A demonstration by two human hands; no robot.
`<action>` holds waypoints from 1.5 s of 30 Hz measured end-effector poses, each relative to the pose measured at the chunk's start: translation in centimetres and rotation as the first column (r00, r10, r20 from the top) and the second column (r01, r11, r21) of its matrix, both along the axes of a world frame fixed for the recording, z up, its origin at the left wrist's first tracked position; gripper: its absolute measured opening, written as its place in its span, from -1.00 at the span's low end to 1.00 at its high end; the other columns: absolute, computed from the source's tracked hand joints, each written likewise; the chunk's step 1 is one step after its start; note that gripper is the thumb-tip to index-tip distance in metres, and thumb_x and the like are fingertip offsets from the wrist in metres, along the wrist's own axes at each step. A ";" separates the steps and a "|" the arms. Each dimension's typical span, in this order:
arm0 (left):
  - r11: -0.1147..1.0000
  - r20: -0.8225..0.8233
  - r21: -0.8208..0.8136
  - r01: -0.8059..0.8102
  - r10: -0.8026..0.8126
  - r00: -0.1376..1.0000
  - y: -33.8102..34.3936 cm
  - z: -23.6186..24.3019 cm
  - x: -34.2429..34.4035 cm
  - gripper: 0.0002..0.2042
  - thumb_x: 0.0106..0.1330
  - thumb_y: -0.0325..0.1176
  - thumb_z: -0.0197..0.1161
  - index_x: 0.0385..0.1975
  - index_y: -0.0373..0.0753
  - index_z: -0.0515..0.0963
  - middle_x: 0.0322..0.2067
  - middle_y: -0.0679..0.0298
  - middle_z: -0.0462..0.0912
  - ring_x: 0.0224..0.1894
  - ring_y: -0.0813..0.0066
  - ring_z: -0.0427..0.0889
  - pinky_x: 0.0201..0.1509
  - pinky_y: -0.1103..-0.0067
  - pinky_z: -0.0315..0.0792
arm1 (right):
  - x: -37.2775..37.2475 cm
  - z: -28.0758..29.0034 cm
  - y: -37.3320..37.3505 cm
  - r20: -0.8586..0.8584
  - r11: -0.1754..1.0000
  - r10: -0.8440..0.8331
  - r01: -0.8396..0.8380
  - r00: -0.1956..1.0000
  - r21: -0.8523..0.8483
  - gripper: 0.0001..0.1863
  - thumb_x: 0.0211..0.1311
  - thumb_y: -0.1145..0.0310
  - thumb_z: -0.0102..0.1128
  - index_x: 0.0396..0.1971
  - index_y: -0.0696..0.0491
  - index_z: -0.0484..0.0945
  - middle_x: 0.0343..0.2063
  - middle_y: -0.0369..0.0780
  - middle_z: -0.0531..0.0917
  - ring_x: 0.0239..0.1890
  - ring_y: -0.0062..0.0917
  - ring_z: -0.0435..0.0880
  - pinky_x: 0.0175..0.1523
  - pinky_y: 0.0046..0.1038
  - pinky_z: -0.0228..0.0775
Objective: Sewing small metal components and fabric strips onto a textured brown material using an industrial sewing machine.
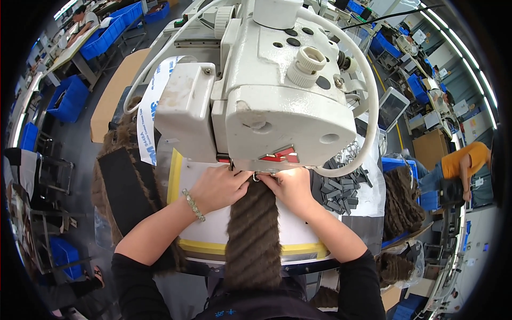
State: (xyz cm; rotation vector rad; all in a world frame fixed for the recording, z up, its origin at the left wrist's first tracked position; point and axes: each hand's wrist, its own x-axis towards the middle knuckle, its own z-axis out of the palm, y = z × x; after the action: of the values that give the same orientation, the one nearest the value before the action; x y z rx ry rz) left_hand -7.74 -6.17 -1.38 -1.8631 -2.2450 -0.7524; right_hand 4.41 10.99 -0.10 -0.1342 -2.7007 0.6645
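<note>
A white industrial sewing machine (282, 117) stands in front of me over a white work surface (197, 234) edged with yellow tape. A brown fur strip (250, 240) runs from under the machine's head down over the front edge. My left hand (220, 186), with a beaded bracelet above it, has its fingers closed on the strip's top end beside the needle area. My right hand (292, 189) pinches that same end from the other side, by a small metal ring (256, 177). The contact points are partly hidden under the head.
Black-backed fur pieces (125, 192) lie at left. Small dark pieces (341, 189), metal hardware (349, 154) and a blue bin of fur (402, 202) sit at right. A co-worker in orange (463, 162) is at far right; another person (85, 24) works at upper left.
</note>
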 end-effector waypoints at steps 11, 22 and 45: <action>0.998 -0.035 0.039 0.041 -0.039 0.999 -0.1 0.2 0.3 -0.81 0.15 -0.39 0.24 -0.23 -0.21 0.52 -0.47 0.32 0.52 -0.51 0.39 0.59 -0.50 0.50 0.48 | -0.6 1.0 -0.2 -0.139 0.974 -0.023 0.053 0.990 0.220 -0.79 -0.02 0.21 0.42 -0.44 0.01 0.71 -0.57 -0.24 0.65 -0.54 -0.32 0.64 -0.47 -0.36 0.42; 0.998 -0.288 0.015 0.063 -0.056 0.956 -0.3 0.4 1.6 -0.73 0.17 -0.37 0.24 -0.12 -0.22 0.62 -0.60 0.41 0.34 -0.62 0.59 0.45 -0.60 0.63 0.37 | -0.3 0.5 1.4 0.003 0.991 0.053 -0.053 0.999 0.125 -0.85 0.04 0.24 0.34 -0.34 -0.14 0.67 -0.50 -0.32 0.65 -0.46 -0.41 0.64 -0.38 -0.37 0.40; 0.999 -0.104 0.029 -0.027 0.030 0.994 0.4 -1.3 1.2 -0.78 0.26 -0.24 0.23 -0.13 -0.11 0.61 -0.51 0.40 0.51 -0.52 0.52 0.59 -0.53 0.58 0.43 | 0.4 0.4 2.9 -0.074 0.974 0.208 -0.199 0.975 0.111 -0.74 -0.06 0.35 0.26 -0.27 -0.13 0.62 -0.48 -0.38 0.57 -0.45 -0.41 0.61 -0.34 -0.38 0.43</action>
State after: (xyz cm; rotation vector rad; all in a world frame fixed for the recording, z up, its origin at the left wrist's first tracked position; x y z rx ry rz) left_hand -6.54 -5.75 -2.71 -1.8099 -2.1817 -0.6619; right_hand 4.76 13.85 0.25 0.1965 -2.6807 0.5726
